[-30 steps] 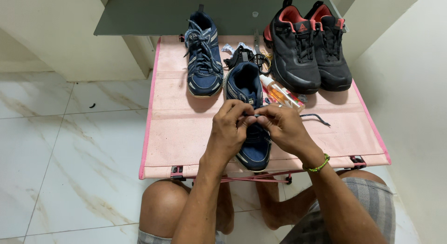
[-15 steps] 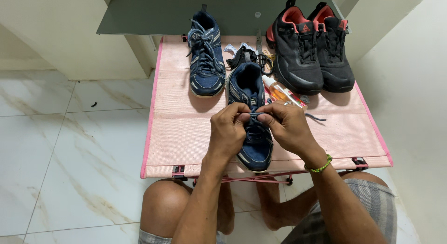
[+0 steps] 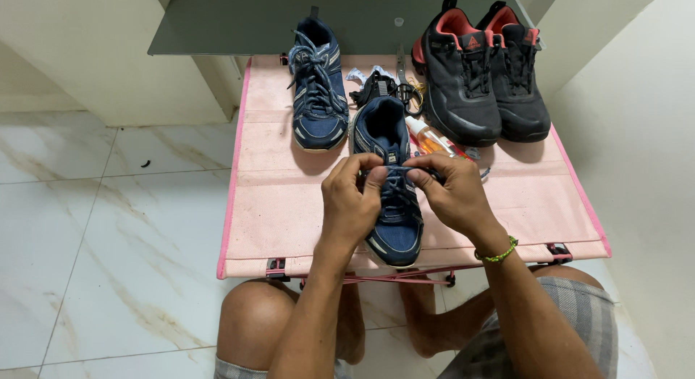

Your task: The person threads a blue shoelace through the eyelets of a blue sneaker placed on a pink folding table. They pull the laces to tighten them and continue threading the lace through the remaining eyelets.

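**Ana:** Hands first. Where are they, and what have they got?

**Ben:** Both are over the near blue shoe (image 3: 391,198), which lies on the pink folding table (image 3: 275,205) with its toe toward the person. The left hand (image 3: 353,199) has its fingertips pinched together on the lace (image 3: 397,178) at the top of the tongue. The right hand (image 3: 455,194) pinches the same lace from the other side, thumb and forefinger closed on it.

**Ana:** Is the shoe held down by anything?

**Ben:** Only by the hands resting on it, as far as I can tell. Its toe sits right at the table's near edge.

**Ana:** So what could go wrong?

**Ben:** In my judgement, a hard tug toward the body could drag the shoe off that edge onto the knees below. An uneven pull could also slip one end of the lace out of its eyelet.

**Ana:** Anything close enough to be knocked?

**Ben:** A small bottle (image 3: 427,136) with an orange part lies just beside the right hand, and scissors (image 3: 402,78) lie beyond it. A swinging right elbow or wrist might nudge the bottle. The other blue shoe (image 3: 316,86) and the black pair (image 3: 481,68) stand farther back, well apart from the hands.
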